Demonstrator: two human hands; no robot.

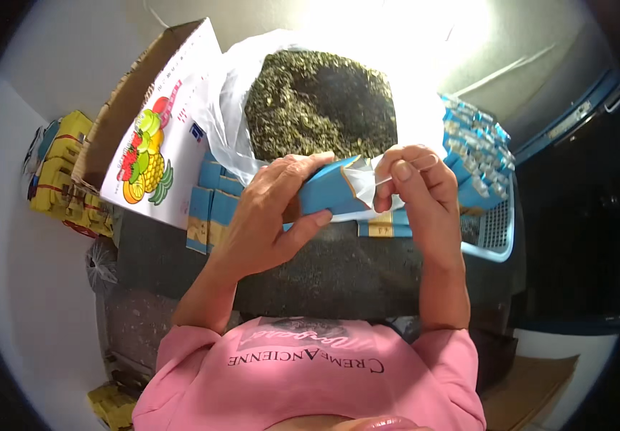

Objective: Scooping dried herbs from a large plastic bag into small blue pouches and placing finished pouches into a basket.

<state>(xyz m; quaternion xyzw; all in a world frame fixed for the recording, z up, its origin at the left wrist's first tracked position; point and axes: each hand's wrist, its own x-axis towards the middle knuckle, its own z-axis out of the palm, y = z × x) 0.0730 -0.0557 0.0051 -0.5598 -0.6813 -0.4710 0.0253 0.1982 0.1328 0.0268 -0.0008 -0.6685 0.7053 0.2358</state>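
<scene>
My left hand grips a blue paper packet, which lies tilted on its side with its white inner bag sticking out to the right. At the mouth of that inner bag, my right hand pinches a thin clear strip between thumb and fingers. Just beyond both hands, a large translucent plastic bag stands wide with dried green leaves in it. The contents of the blue packet are hidden.
An open cardboard box with printed fruit stands at the left, blue packets beside it. At the right, a light plastic basket holds several blue packets. Yellow packets are bundled at far left. All stand around a dark table.
</scene>
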